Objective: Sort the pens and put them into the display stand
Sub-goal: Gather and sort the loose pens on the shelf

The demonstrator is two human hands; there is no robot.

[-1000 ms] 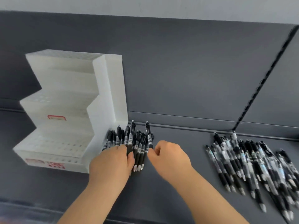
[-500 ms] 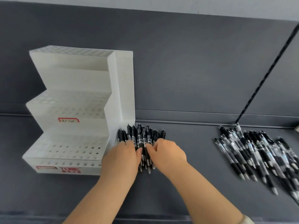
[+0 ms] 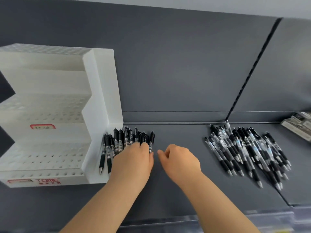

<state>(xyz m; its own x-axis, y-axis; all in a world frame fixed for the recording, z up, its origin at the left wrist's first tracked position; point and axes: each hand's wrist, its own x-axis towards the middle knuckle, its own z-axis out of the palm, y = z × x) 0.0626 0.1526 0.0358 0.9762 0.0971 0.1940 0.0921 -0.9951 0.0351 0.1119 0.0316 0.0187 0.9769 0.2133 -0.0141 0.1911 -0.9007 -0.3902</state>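
Observation:
A white tiered display stand point(image 3: 50, 115) with rows of holes stands at the left on a dark grey shelf; no pens show in its holes. Against its right side lies a row of black pens point(image 3: 121, 140), tips toward me. My left hand point(image 3: 133, 162) lies flat on that row, fingers over the pens. My right hand point(image 3: 178, 160) hovers just to the right of the row with its fingers loosely curled and nothing in them. A second, larger pile of black pens point(image 3: 247, 148) lies at the right.
The shelf's dark back panel point(image 3: 168, 73) rises behind everything, with a slotted upright point(image 3: 252, 68) running diagonally. A box of packaged goods point(image 3: 299, 126) sits at the far right edge. The shelf's front edge point(image 3: 168, 221) runs under my forearms.
My right hand has come off the left pen row and moved a little right. My left hand has stayed on the pens. The view shifted right, showing the box.

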